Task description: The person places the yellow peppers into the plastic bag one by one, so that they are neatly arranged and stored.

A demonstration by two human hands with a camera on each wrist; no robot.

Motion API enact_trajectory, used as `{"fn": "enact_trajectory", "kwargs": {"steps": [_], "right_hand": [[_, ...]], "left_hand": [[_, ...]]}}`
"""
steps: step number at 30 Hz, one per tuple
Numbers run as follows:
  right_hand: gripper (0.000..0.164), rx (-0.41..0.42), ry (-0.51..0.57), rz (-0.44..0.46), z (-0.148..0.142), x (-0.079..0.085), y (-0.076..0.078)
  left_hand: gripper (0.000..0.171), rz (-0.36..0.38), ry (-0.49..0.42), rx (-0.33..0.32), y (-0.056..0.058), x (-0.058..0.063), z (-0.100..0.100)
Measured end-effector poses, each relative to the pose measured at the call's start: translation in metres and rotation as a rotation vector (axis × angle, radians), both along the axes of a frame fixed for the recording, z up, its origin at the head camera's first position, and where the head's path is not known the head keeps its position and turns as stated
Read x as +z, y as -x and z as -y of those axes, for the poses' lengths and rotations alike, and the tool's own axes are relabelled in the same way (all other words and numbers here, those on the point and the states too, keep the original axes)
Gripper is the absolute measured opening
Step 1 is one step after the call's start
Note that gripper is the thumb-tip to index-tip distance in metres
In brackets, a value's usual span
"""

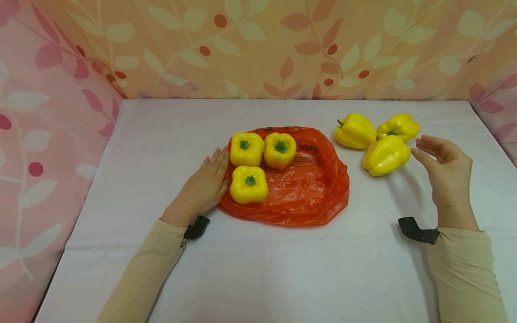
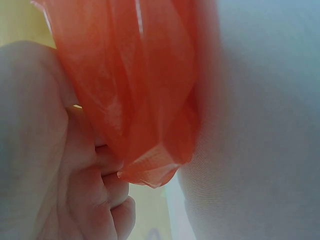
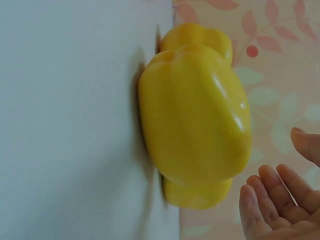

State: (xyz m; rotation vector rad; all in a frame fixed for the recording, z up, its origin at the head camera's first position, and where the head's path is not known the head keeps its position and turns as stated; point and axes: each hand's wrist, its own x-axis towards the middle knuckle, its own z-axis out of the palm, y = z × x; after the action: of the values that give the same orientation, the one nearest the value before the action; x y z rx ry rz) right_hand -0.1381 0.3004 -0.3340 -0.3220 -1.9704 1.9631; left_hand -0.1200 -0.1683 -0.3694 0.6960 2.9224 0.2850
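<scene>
Three yellow bell peppers stand stem up on the left part of a red plastic bag (image 1: 299, 193): a back left pepper (image 1: 247, 154), a back right pepper (image 1: 278, 157) and a front pepper (image 1: 249, 190). My left hand (image 1: 206, 181) rests with straight fingers against the bag's left edge; the left wrist view shows the bag's folded side (image 2: 135, 90) beside the palm. On the right, three more peppers lie on their sides in a cluster. My right hand (image 1: 448, 166) hovers just right of the nearest pepper (image 1: 386, 155), thumb and fingers apart, holding nothing.
Behind the nearest pepper lie a pepper with its stem to the left (image 1: 356, 131) and another pepper (image 1: 400, 126). A white cloth covers the table (image 1: 282, 273). Floral curtains (image 1: 258, 49) hang at the back and sides.
</scene>
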Motion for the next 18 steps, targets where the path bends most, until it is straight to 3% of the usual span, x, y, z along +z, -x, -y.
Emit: {"fn": "enact_trajectory", "kwargs": {"steps": [5,14,18], "right_hand": [[0.023,0.022,0.082,0.016,-0.006,-0.007,0.002],[0.011,0.039,0.089,0.111,-0.013,-0.017,0.005],[0.017,0.036,0.078,0.165,-0.018,-0.026,0.01]], "left_hand": [[0.065,0.002,0.002,0.0,0.0,0.0,0.0],[0.066,0.009,0.006,0.003,0.0,0.0,0.0],[0.065,0.007,0.008,0.003,0.0,0.0,0.0]]}}
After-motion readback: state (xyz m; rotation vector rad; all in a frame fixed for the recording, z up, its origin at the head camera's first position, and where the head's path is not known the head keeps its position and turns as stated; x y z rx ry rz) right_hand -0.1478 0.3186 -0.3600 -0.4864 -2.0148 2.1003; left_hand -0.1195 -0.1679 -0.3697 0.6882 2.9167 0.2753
